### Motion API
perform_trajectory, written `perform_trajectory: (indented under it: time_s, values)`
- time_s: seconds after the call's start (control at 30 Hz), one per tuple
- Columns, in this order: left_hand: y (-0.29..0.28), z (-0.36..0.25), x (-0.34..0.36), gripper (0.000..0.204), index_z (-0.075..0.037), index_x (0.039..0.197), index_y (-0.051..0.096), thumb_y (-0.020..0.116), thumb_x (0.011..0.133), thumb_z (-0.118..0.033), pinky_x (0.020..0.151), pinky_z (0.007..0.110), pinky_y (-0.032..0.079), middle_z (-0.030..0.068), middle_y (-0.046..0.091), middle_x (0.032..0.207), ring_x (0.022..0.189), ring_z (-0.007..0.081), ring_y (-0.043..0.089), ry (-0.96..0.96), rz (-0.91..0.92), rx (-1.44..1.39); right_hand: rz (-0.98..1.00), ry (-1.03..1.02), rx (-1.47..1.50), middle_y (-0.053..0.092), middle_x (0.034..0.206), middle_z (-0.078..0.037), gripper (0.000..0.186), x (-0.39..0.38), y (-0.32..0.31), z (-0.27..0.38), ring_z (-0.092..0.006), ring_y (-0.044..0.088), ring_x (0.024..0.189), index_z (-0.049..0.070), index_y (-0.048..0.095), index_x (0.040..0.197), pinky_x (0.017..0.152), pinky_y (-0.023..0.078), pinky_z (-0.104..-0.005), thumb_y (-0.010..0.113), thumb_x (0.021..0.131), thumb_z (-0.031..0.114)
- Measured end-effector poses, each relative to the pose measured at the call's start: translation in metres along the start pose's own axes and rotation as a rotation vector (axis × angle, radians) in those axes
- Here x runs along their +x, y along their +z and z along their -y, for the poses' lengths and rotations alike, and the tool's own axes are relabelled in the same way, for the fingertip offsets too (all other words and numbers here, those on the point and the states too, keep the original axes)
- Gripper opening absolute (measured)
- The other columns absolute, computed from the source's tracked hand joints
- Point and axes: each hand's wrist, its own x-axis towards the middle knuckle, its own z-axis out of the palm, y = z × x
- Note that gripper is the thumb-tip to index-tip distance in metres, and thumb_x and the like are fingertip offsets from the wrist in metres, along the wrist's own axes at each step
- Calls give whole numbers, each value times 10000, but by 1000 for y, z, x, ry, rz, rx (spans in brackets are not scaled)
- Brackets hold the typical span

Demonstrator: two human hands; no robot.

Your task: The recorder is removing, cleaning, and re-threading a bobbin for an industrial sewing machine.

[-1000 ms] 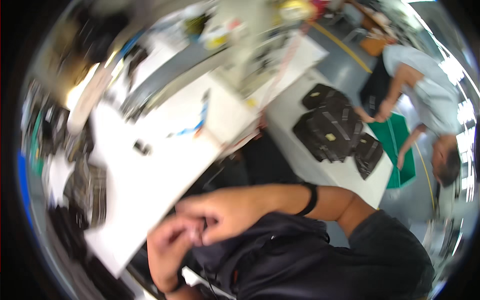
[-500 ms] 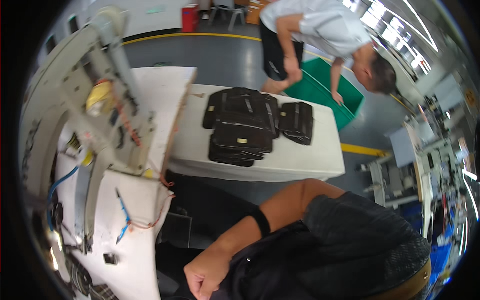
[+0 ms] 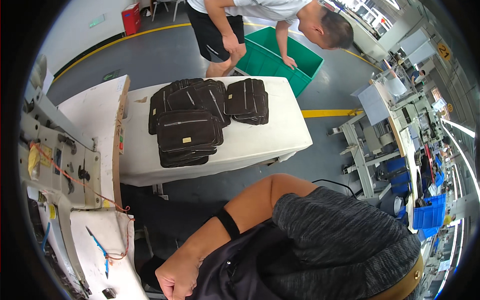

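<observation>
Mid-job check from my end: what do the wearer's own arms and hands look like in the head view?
The right hand is bare, with no glove. A plain black band circles the forearm above the wrist. The short sleeve is dark grey with fine lighter flecks, ending above the elbow. The left hand and arm are out of view.

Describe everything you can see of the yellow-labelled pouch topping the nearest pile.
The dark brown pouch is rectangular with rounded corners. A pale zip-like line crosses its upper part; a small yellowish label sits near its lower edge. Its material, leathery or fabric, is hard to tell. It lies flat on similar pouches on the white table; no hand touches it.
</observation>
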Motion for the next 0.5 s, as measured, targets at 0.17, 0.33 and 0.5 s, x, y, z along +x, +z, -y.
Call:
perform_trajectory:
  time_s: [0.17, 0.33, 0.5]
  values:
    - [5, -5, 4, 198, -29, 1170, 616, 662, 996, -113, 679, 258, 561, 109, 618, 1118, 823, 142, 605, -16, 29, 39, -59, 8, 11, 582, 666, 53, 231, -19, 1, 7, -34, 438, 513, 13, 783, 1027, 460, 323, -221, 679, 997, 217]
    - [16, -10, 11, 198, -33, 1156, 624, 674, 992, -131, 671, 265, 551, 101, 631, 1102, 809, 140, 606, -16, 35, 54, -89, -1, 66, 575, 656, 50, 220, -40, -1, 18, -40, 441, 518, 22, 785, 1050, 465, 325, -220, 688, 991, 211]
    - [33, -14, 9, 210, -43, 1168, 630, 677, 993, -149, 667, 265, 540, 96, 656, 1102, 801, 143, 611, 24, 44, 98, -89, -126, 167, 450, 547, 29, 201, -60, 7, 20, -64, 372, 464, -96, 719, 978, 456, 307, -262, 690, 916, 92]
